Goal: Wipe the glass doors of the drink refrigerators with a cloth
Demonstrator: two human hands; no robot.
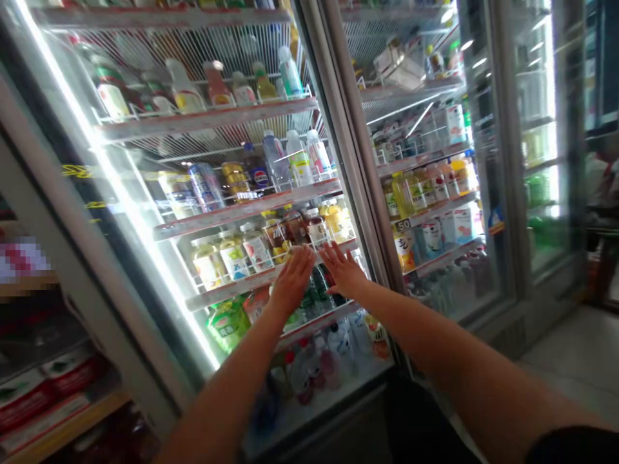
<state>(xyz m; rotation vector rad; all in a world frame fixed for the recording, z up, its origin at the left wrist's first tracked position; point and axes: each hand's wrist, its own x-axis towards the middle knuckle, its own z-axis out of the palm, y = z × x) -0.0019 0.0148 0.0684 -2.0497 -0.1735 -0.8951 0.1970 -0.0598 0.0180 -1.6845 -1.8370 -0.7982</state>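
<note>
Both my hands reach forward toward a lit drinks fridge with bottles on several shelves. My left hand (294, 274) is stretched out flat, palm down, with nothing in it, near the front of a fridge shelf (251, 281). Close to its right, my right hand (342, 272) has its fingers spread and holds nothing. Just beyond the fingertips stand brown bottles (294, 224) and a dark bottle with a white cap (316, 227). Whether either hand touches the shelf rail or the bottles I cannot tell. Dark green bottles (319, 287) are partly hidden behind my hands.
A metal door frame (355, 142) stands right of the open-looking section. Beyond it, another fridge section holds yellow juice bottles (402, 193) behind glass. Red boxes (29, 393) sit on a shelf at the lower left. Pale floor tiles (570, 354) show at the right.
</note>
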